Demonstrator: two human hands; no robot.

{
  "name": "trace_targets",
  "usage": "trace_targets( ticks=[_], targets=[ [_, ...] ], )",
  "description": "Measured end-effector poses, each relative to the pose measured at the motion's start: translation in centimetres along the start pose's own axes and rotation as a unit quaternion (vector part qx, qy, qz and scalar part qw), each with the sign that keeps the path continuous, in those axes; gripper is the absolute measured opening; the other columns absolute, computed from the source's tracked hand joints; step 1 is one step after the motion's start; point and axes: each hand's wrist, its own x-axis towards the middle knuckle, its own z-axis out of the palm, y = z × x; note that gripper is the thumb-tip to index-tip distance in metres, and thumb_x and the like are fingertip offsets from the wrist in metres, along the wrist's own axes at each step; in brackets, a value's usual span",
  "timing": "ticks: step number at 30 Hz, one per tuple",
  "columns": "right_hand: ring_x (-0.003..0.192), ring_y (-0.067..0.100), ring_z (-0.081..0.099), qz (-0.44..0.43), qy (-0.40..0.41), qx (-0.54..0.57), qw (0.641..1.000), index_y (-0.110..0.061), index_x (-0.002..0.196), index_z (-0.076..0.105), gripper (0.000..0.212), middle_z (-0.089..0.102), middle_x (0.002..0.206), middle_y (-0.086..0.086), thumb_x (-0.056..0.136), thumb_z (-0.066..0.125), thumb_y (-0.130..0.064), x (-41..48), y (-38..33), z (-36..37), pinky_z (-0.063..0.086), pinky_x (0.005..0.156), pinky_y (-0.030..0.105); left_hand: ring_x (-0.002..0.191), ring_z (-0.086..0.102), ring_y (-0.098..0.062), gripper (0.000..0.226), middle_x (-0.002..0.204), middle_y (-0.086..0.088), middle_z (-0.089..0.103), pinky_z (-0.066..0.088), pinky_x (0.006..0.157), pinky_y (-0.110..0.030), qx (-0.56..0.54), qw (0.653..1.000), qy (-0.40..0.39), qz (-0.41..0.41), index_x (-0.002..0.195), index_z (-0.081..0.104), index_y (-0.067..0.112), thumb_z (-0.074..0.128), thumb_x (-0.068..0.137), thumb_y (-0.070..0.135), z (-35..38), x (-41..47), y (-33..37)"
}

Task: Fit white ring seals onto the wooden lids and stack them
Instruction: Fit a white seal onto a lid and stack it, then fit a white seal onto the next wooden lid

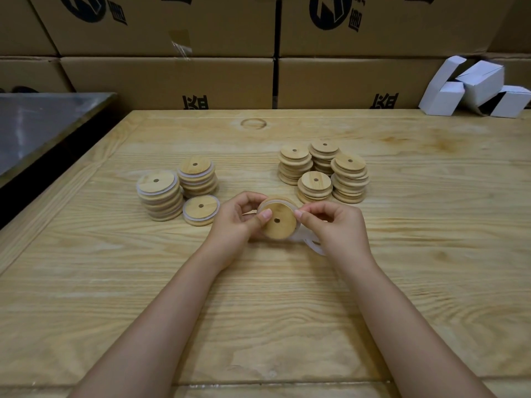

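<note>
wooden lid [283, 229] clamped in curled left hand [232, 222] fingers, right hand [333, 225] fingers pinching white ring seal [279, 202] at its rim; press round evenly, seating flat without twists.

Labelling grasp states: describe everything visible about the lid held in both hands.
The lid, held over the table, is a round disc of light wood with a small centre hole, its face tilted toward the camera. The left hand grips its left edge, thumb on the face; the right hand pinches the white ring seal at its right edge. The seal shows along the upper rim and hangs loose at lower right, seemingly not fully seated.
</note>
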Motion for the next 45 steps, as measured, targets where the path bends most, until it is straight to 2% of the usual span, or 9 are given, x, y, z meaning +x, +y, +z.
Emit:
trace_targets(
  ticks=[4, 9, 14, 17, 24, 29, 33, 39, 45],
  targets=[
    [0.071, -0.004, 0.061, -0.052, -0.014, -0.001, 0.999, -0.020, 0.080, 0.071, 0.008, 0.070, 0.079, -0.008, 0.083, 0.068, -0.012, -0.1, -0.4, 0.0, 0.044, 0.065, 0.009, 0.072, 0.065, -0.012, 0.012, 0.084, -0.006, 0.066, 0.058, 0.057, -0.031, -0.055, 0.997, 0.006, -0.046, 0.095, 0.061, 0.011, 0.056, 0.087, 0.003, 0.1, 0.1, 0.2],
    [0.094, 0.004, 0.061, -0.181, -0.038, -0.091, 0.978, -0.019, 0.104, 0.071, 0.026, 0.068, 0.098, -0.008, 0.086, 0.062, -0.004, -0.6, -0.5, -0.1, 0.047, 0.079, 0.017, 0.069, 0.067, -0.016, 0.015, 0.080, -0.006, 0.069, 0.057, 0.057, -0.030, -0.095, 0.991, 0.000, -0.089, 0.101, 0.062, 0.006, 0.052, 0.091, 0.012, 0.0, 0.2, 0.3],
    [0.095, 0.002, 0.056, -0.213, -0.090, -0.145, 0.962, -0.020, 0.125, 0.059, 0.044, 0.066, 0.107, -0.002, 0.083, 0.069, -0.012, -0.6, 0.3, 0.0, 0.043, 0.083, 0.015, 0.063, 0.069, -0.018, 0.015, 0.079, -0.008, 0.070, 0.055, 0.049, -0.027, -0.122, 0.987, 0.009, -0.105, 0.100, 0.062, 0.009, 0.052, 0.090, 0.014, -0.3, 0.2, 0.7],
    [0.094, 0.007, 0.057, -0.225, -0.076, -0.168, 0.957, -0.012, 0.125, 0.059, 0.046, 0.067, 0.106, 0.006, 0.081, 0.071, -0.016, -0.5, 0.8, 0.3, 0.046, 0.084, 0.021, 0.060, 0.069, -0.018, 0.018, 0.081, -0.007, 0.070, 0.055, 0.046, -0.027, -0.111, 0.989, 0.013, -0.101, 0.107, 0.059, 0.011, 0.053, 0.091, 0.013, -0.2, 0.0, 0.8],
    [0.080, -0.011, 0.059, -0.148, -0.059, -0.104, 0.982, -0.018, 0.116, 0.066, 0.037, 0.063, 0.084, -0.028, 0.079, 0.073, -0.017, -0.4, 0.9, 0.5, 0.042, 0.075, 0.004, 0.076, 0.069, -0.025, 0.069, 0.108, -0.012, 0.064, 0.058, 0.056, -0.034, -0.058, 0.996, -0.038, -0.063, 0.127, 0.048, 0.014, 0.074, 0.063, 0.014, 0.2, -0.6, 0.8],
    [0.088, -0.018, 0.056, -0.148, -0.057, -0.090, 0.983, -0.020, 0.112, 0.067, 0.026, 0.060, 0.089, -0.034, 0.087, 0.065, -0.018, -0.5, 1.0, 0.6, 0.039, 0.076, 0.001, 0.085, 0.065, -0.003, 0.068, 0.108, 0.000, 0.065, 0.054, 0.064, -0.021, 0.047, 0.996, 0.069, -0.005, 0.122, 0.053, 0.019, 0.084, 0.062, 0.008, 0.5, -0.4, 0.3],
    [0.087, -0.015, 0.055, -0.153, -0.059, -0.121, 0.979, -0.021, 0.101, 0.072, 0.016, 0.063, 0.088, -0.028, 0.090, 0.060, -0.023, -0.6, 1.1, 0.6, 0.037, 0.076, 0.002, 0.087, 0.056, 0.012, 0.065, 0.098, 0.020, 0.061, 0.042, 0.076, -0.006, 0.217, 0.940, 0.263, 0.032, 0.115, 0.053, 0.031, 0.085, 0.059, 0.040, -1.0, -0.2, 0.4],
    [0.089, -0.004, 0.056, -0.186, -0.075, -0.175, 0.964, -0.018, 0.093, 0.072, 0.013, 0.067, 0.089, -0.016, 0.090, 0.060, -0.019, -0.6, 1.5, 0.8, 0.036, 0.076, 0.004, 0.101, 0.060, -0.025, 0.069, 0.104, 0.001, 0.063, 0.043, 0.079, -0.030, 0.331, 0.862, 0.384, -0.009, 0.114, 0.046, 0.022, 0.079, 0.060, 0.052, -3.0, -0.1, 0.1],
    [0.091, 0.000, 0.054, -0.202, -0.077, -0.200, 0.956, -0.015, 0.092, 0.072, 0.013, 0.069, 0.090, -0.010, 0.090, 0.060, -0.017, -0.6, 1.5, 0.7, 0.035, 0.077, 0.003, 0.101, 0.061, -0.032, 0.071, 0.107, -0.010, 0.066, 0.044, 0.076, -0.036, 0.400, 0.826, 0.391, -0.066, 0.114, 0.044, 0.019, 0.073, 0.063, 0.059, -4.1, 0.0, -0.1]
  ],
)
